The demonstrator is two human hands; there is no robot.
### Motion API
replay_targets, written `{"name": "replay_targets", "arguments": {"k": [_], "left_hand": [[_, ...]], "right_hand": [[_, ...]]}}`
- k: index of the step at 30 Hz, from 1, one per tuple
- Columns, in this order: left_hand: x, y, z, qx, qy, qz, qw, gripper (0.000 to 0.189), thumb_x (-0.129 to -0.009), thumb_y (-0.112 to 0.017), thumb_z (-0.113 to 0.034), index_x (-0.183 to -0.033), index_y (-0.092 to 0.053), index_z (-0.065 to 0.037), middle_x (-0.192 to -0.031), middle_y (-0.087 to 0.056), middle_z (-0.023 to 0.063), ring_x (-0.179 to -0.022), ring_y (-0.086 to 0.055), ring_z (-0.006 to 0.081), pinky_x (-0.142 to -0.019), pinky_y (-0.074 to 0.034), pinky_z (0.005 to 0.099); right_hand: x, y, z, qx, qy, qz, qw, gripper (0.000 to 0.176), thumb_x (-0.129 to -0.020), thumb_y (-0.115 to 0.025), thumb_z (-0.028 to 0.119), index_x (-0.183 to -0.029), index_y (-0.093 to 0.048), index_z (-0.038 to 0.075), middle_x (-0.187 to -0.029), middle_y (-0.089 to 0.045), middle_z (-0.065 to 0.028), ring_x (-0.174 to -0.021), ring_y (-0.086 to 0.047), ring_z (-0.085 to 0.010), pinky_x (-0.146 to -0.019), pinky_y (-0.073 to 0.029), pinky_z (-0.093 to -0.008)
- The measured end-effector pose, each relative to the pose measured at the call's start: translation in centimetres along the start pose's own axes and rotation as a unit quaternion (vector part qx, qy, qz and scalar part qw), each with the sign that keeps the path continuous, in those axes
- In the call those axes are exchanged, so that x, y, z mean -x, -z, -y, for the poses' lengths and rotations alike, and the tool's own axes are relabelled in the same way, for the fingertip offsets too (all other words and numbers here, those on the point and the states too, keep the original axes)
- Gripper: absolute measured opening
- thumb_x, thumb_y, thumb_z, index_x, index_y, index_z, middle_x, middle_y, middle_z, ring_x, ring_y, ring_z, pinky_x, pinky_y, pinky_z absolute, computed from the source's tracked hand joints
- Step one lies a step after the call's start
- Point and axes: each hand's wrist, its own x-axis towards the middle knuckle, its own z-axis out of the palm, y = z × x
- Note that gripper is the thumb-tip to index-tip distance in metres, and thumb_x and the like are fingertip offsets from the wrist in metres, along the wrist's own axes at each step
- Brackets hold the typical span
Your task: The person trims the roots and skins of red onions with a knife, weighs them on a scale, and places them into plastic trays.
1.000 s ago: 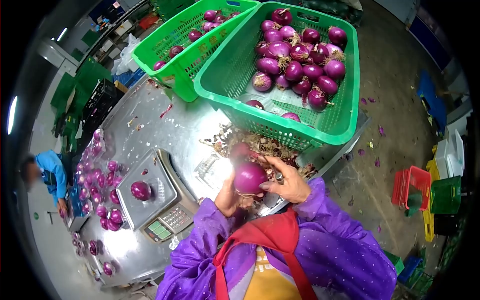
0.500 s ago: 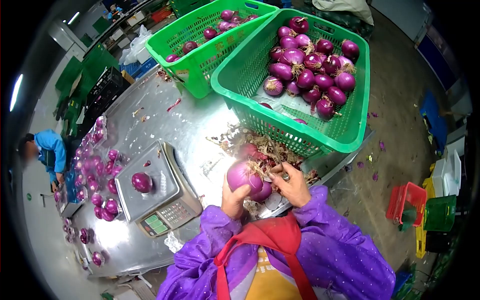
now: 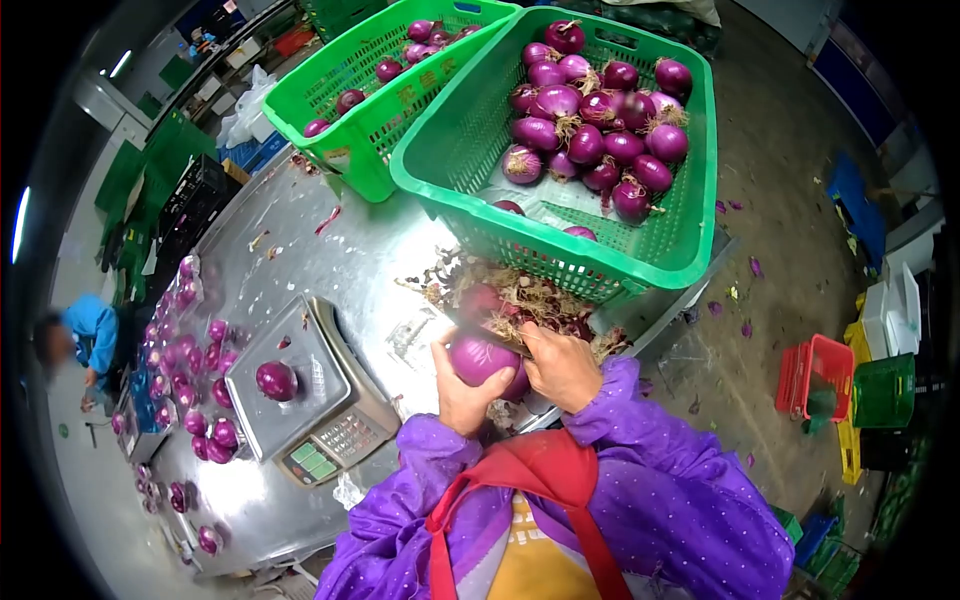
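My left hand (image 3: 458, 400) is wrapped round a large red onion (image 3: 476, 364), holding it low over the table. In my right hand (image 3: 563, 368) is a knife, its dark blade (image 3: 488, 339) lying across the top of the onion; most of the handle is hidden by my fingers. Just beyond both hands spreads a heap of dry onion skins and roots (image 3: 540, 297), with another red onion (image 3: 480, 302) in it. A further onion partly shows beneath the held one.
A green crate (image 3: 540, 235) of red onions stands beyond my hands, and a second green crate (image 3: 350, 160) is behind it. To the left, a scale (image 3: 345, 410) carries one onion (image 3: 277, 381). Bagged onions (image 3: 190, 350) lie farther left, near a person in blue (image 3: 92, 335).
My right hand has turned over and brought the knife onto the top of the onion. The root tuft seen on the onion before is now out of sight. The view has shifted slightly.
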Motion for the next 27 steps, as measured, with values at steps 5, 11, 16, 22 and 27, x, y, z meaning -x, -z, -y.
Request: {"name": "replay_targets", "arguments": {"k": [5, 11, 16, 22, 27], "left_hand": [[0.2, 0.0, 0.5, -0.068, -0.050, 0.001, 0.996, 0.080, -0.063, -0.083, -0.017, -0.126, -0.034, -0.004, -0.112, -0.050, 0.0116, -0.099, -0.056, 0.0199, -0.087, -0.048, 0.0331], [1.3, 0.8, -0.2, -0.014, -0.077, -0.018, 0.997, 0.085, -0.062, -0.084, -0.022, -0.127, -0.031, -0.003, -0.115, -0.051, 0.0152, -0.106, -0.055, 0.0234, -0.092, -0.046, 0.0359], [0.5, 0.8, 0.0, 0.035, -0.020, -0.016, 0.999, 0.082, -0.065, -0.083, -0.018, -0.126, -0.032, -0.003, -0.114, -0.052, 0.0147, -0.102, -0.057, 0.0219, -0.090, -0.047, 0.0350], [1.2, 0.5, 0.0, 0.062, 0.002, 0.002, 0.998, 0.075, -0.067, -0.081, -0.012, -0.123, -0.032, -0.005, -0.108, -0.052, 0.0096, -0.096, -0.057, 0.0176, -0.084, -0.049, 0.0309], [1.3, 0.1, -0.4, 0.034, -0.014, 0.003, 0.999, 0.079, -0.064, -0.083, -0.014, -0.123, -0.032, -0.004, -0.109, -0.052, 0.0108, -0.100, -0.056, 0.0188, -0.086, -0.048, 0.0318]], "right_hand": [[0.4, -1.4, -1.8, -0.024, -0.023, -0.038, 0.999, 0.027, -0.075, -0.058, 0.005, -0.101, -0.051, 0.004, -0.085, -0.063, -0.0183, -0.076, -0.062, -0.0408, -0.064, -0.049, -0.0482], [5.7, -4.6, -10.8, -0.013, -0.223, 0.023, 0.974, 0.019, -0.080, -0.057, 0.009, -0.097, -0.058, 0.001, -0.088, -0.063, -0.0256, -0.087, -0.061, -0.0422, -0.074, -0.047, -0.0491], [1.9, -0.7, -3.7, -0.049, -0.059, -0.039, 0.996, 0.021, -0.078, -0.058, 0.006, -0.098, -0.054, 0.005, -0.083, -0.064, -0.0190, -0.074, -0.062, -0.0394, -0.061, -0.049, -0.0459], [0.2, 0.7, 0.1, -0.008, 0.066, -0.024, 0.997, 0.023, -0.075, -0.058, 0.003, -0.096, -0.051, 0.006, -0.077, -0.061, -0.0163, -0.071, -0.062, -0.0377, -0.059, -0.049, -0.0460], [-0.1, 0.4, 0.3, 0.001, 0.062, -0.023, 0.998, 0.015, -0.078, -0.056, 0.003, -0.090, -0.046, 0.003, -0.074, -0.060, -0.0175, -0.069, -0.062, -0.0391, -0.057, -0.049, -0.0477]]}}
